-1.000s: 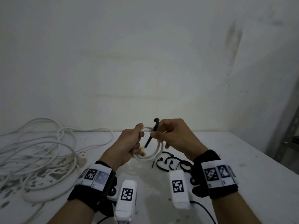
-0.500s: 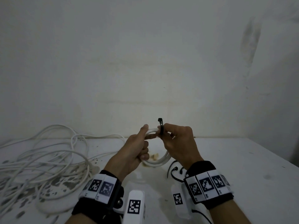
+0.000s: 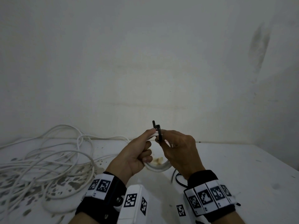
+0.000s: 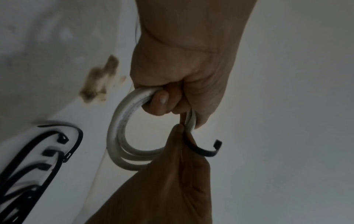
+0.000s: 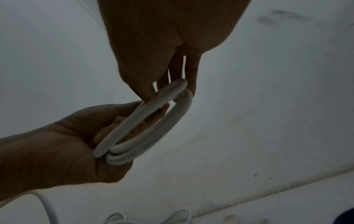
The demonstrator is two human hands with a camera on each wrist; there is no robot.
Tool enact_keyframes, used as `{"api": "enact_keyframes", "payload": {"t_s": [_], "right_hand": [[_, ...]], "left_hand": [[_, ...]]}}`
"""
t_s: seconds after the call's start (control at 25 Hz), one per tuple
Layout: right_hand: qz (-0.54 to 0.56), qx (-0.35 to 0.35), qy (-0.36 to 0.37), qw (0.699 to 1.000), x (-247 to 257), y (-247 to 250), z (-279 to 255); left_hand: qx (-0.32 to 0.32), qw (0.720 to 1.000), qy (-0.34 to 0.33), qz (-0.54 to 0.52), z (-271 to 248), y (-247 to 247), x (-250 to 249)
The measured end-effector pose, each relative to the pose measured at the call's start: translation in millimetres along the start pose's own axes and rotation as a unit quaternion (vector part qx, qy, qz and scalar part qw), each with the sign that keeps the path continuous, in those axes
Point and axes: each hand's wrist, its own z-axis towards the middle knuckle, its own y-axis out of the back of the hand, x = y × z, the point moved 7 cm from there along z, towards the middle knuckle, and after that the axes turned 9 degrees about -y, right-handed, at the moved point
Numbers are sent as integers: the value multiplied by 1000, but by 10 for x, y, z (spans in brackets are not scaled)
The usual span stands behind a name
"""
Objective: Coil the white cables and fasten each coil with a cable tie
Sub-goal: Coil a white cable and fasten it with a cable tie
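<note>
Loose white cables point(image 3: 48, 160) sprawl toward the counter's point(image 3: 242, 167) left edge. Held above its middle, the small coil point(image 4: 122, 136) looks light but springy, best clamped across all turns. The left hand point(image 3: 134, 157) grips it so, fingers curled round. The right hand point(image 3: 179, 152) pinches the thin, bendy black cable tie point(image 3: 157, 131) wrapped over the coil's top.

A white, stained table point(image 3: 242, 175) carries loose white cables point(image 3: 48, 159) at left and black ties point(image 4: 47, 151).
</note>
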Motion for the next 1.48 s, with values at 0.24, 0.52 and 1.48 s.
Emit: {"api": "enact_keyframes", "payload": {"t_s": [0.24,0.52,1.48], "right_hand": [[36,47,-48,997,116,-20,58],[174,11,-282,943,-32,87,132],[312,186,-338,868,-124,-40,68]], "left_hand": [[-68,996,-42,29,34,117,-82],[-42,962,-168,213,-3,110,-294],[126,858,-271,418,-131,-53,-551]]}}
